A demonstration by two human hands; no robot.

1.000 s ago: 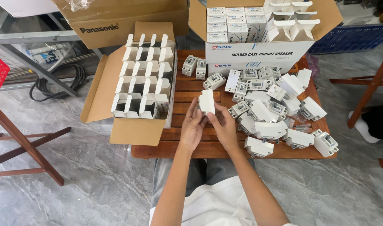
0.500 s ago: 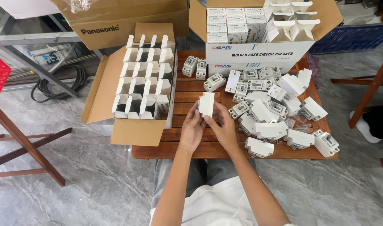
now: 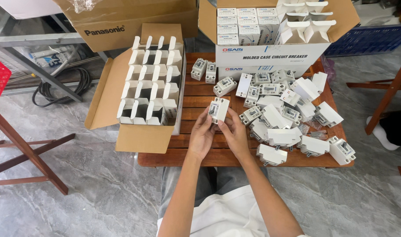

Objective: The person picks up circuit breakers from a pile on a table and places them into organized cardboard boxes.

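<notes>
Head view looks down on a wooden slatted table (image 3: 196, 97); its far edge is hidden behind a white carton (image 3: 270, 55), whose top is cut off by the frame. Printing on the small parts is too fine to make out. Both hands meet above the table's near middle, clamped on one white circuit breaker (image 3: 218, 109), held upright. The left hand (image 3: 202, 135) grips its left side, fingers curled close around it; the right hand (image 3: 234, 135) pinches its right side, thumb at the front. How the fingers sit behind the breaker cannot be seen. Just right lies a heap of loose breakers (image 3: 288, 118). Left stands an open cardboard box (image 3: 141, 136) of empty small white cartons (image 3: 150, 83).
</notes>
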